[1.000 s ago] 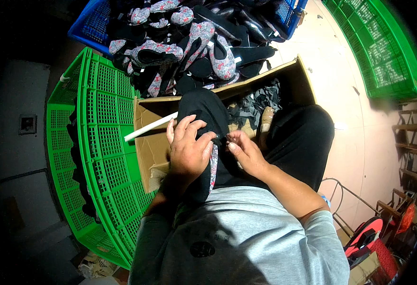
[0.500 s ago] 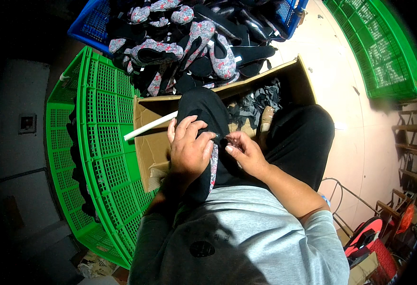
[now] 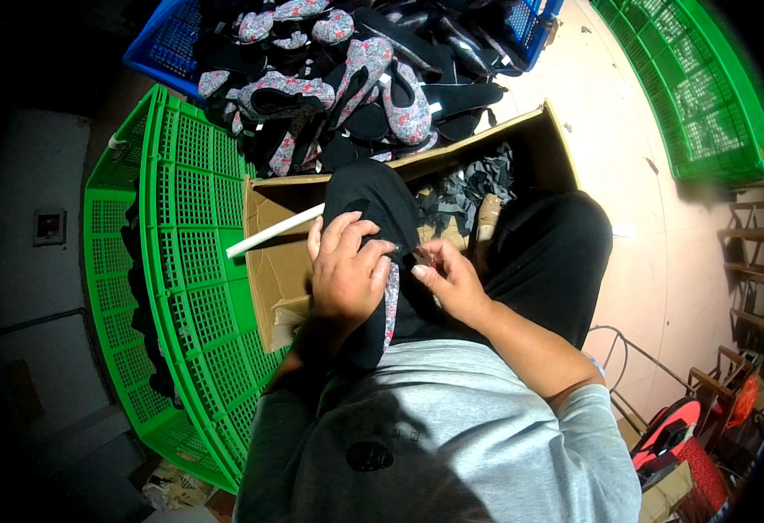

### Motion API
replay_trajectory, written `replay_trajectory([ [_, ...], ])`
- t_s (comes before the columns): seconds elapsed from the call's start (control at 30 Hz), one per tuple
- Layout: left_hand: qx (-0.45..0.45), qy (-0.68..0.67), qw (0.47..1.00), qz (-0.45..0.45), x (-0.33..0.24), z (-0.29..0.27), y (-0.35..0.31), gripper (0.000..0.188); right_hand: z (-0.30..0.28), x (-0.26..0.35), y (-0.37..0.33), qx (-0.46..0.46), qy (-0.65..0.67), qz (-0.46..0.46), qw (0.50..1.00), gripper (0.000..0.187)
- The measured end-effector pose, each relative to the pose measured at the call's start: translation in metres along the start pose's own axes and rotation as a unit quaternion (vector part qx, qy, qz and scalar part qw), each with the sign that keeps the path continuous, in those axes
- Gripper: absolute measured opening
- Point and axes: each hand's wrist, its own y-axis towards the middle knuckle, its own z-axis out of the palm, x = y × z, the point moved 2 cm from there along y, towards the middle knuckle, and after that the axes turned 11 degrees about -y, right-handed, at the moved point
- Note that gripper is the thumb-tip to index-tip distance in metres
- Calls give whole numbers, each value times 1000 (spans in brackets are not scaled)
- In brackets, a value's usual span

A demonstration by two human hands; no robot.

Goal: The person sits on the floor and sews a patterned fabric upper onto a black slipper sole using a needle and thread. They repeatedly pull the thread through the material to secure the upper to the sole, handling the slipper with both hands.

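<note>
A fabric slipper, black with a grey floral strip (image 3: 392, 305), lies over my left thigh. My left hand (image 3: 347, 275) rests on it with the thumb and fingers pressing on its far part; the palm hides much of the shape. Close to its tip, my right hand (image 3: 453, 281) pinches a small dark bit between thumb and forefinger. Whether that bit is a loose scrap or part of the slipper, I cannot tell. Beyond my knees, many similar slippers (image 3: 408, 113), floral with black soles, are heaped in a blue crate (image 3: 164, 48).
Between my legs stands an open cardboard box (image 3: 282, 270) with dark fabric scraps (image 3: 469, 192) in it. A white rod (image 3: 276, 231) slants across its left side. A green crate (image 3: 195, 261) stands close on my left; another green crate (image 3: 704, 105) is at far right.
My right hand's fingers have shifted slightly, showing a little more of the dark bit they pinch. My left hand and the slipper stay in place.
</note>
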Motion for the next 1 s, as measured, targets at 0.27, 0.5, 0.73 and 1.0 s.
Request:
replay_trajectory([
  [0.27,-1,-11,1000,-9,3,1,-1,18,2,5,0,13,-59,-18,998,35],
  [0.5,-5,-18,1000,-4,5,1,-1,18,5,6,1,22,-78,-48,996,32],
  [0.73,-3,-20,1000,-5,5,2,-1,18,7,9,2,36,-73,-36,996,28],
  [1.0,1,-22,1000,-9,5,2,-1,18,9,5,3,25,-85,-48,995,28],
])
